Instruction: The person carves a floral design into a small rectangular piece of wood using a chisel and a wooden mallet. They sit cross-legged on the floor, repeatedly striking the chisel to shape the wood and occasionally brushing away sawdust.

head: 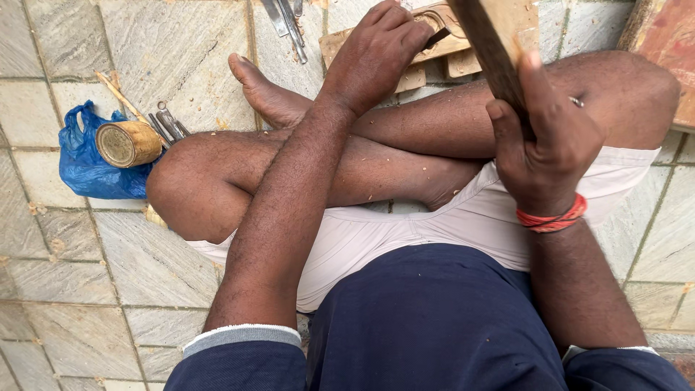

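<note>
I sit cross-legged on a stone-tiled floor. My left hand (376, 51) is closed around a thin dark tool, likely a chisel, whose tip rests on a pale wooden workpiece (434, 36) lying in front of my legs. My right hand (546, 141), with a red thread band at the wrist, grips a dark wooden stick (492, 51) that rises up and to the left above the workpiece. The tool's blade is mostly hidden by my fingers.
Several metal chisels (286, 22) lie on the tiles at the top. At the left a round wooden cylinder (129, 143) lies on a blue plastic bag (87, 166), with more metal tools (168, 124) and a thin stick beside it. A reddish wooden board (670, 36) sits at top right.
</note>
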